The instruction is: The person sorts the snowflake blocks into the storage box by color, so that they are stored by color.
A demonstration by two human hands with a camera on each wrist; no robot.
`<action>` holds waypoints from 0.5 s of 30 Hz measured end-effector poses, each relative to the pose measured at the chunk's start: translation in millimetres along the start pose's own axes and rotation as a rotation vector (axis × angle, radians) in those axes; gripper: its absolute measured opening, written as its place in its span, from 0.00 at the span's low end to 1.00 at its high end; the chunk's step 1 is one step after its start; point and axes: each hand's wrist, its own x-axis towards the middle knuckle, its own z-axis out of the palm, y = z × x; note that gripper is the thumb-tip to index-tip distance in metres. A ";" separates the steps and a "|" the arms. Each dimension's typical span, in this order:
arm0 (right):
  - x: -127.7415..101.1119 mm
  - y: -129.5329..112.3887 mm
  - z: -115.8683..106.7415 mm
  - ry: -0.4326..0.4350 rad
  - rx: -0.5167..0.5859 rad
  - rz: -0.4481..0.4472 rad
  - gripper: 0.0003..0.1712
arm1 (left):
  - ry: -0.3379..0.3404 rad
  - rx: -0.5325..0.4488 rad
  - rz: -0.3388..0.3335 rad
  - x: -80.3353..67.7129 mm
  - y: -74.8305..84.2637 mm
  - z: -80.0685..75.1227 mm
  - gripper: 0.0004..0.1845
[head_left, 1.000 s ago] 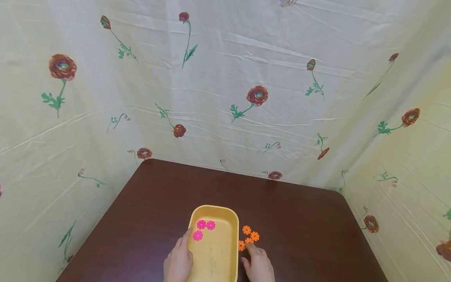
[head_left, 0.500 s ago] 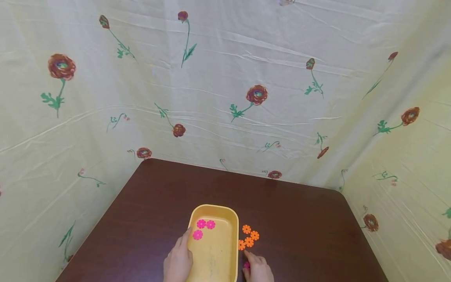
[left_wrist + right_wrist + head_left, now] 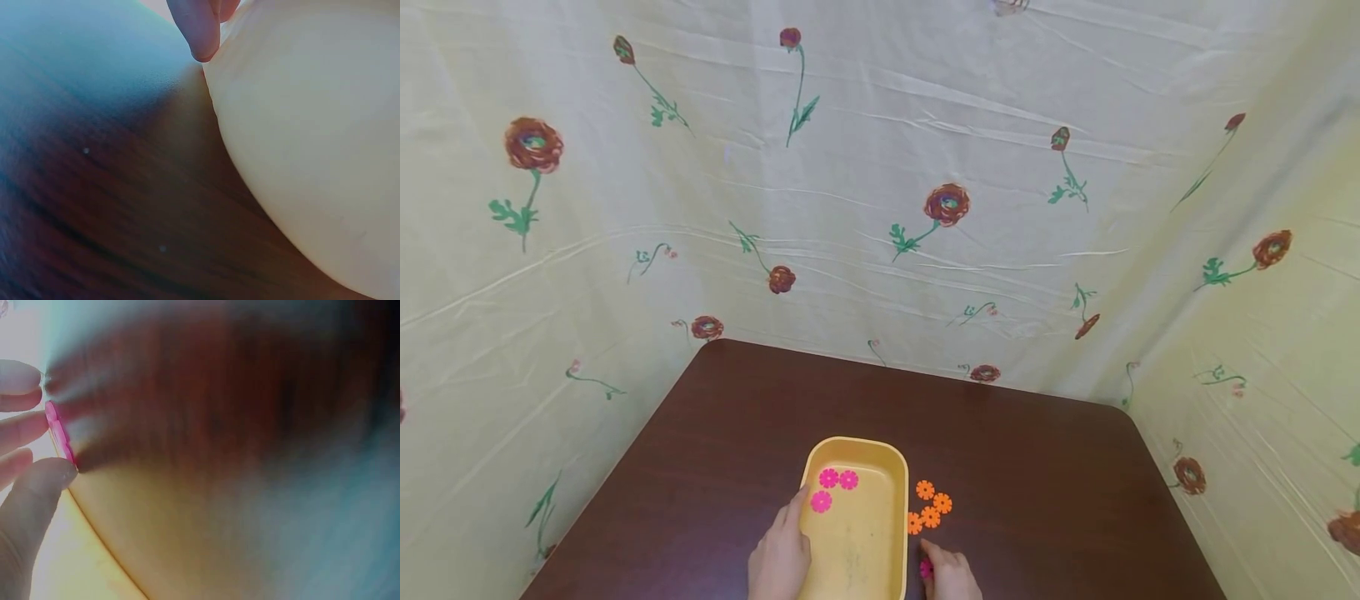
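Right now the right hand [image 3: 951, 575] sits at the near edge of the worktop [image 3: 1037, 467], just right of the tray [image 3: 856, 447], pinching a pink disc [image 3: 926, 569] between thumb and fingers. The right wrist view shows the disc [image 3: 60, 434] on edge, thin and scalloped, held between fingertips [image 3: 44, 478] close against the tray's outer wall. The tray opening lies to the left of this hand, a short way off; its long axis runs from near edge to far edge.

Left hand [image 3: 781, 557] rests flat along the tray's left rim, fingers straight, gripping nothing; one fingertip [image 3: 199, 31] touches the tray wall in the left wrist view. It is the nearer hand to the three pink discs [image 3: 832, 487] that lie in the far left corner of the tray, close together.

Four orange discs [image 3: 929, 507] lie in a cluster on the worktop, just right of the tray, beyond the right hand and near it.

Tray: yellow plastic, smooth, rounded rectangle, shallow. Discs: flat, flower-shaped, hard plastic by the look. Worktop: dark brown wood grain, glossy. Floral cloth [image 3: 880, 167] hangs behind and on both sides.
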 end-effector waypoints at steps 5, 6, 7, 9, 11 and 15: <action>3.3 -1.4 0.5 0.010 0.008 0.023 0.22 | 0.015 0.003 0.011 -0.6 0.0 -0.2 0.33; 3.7 -1.5 0.3 0.018 0.005 0.016 0.22 | 0.017 0.003 0.011 -0.8 0.0 -0.2 0.33; 4.3 -1.5 0.3 0.028 0.006 0.014 0.22 | 0.017 0.003 0.011 -0.8 -0.2 -0.1 0.33; 5.6 -1.5 -0.1 0.038 0.001 0.007 0.21 | 0.016 0.003 0.009 -0.8 -0.1 -0.3 0.33; 7.1 -2.2 -1.8 0.023 -0.003 0.019 0.20 | 0.012 0.002 0.005 -0.6 0.2 -0.6 0.32; 10.5 -1.6 -4.1 -0.023 -0.002 0.049 0.19 | 0.007 0.002 0.002 -0.3 0.6 -1.6 0.32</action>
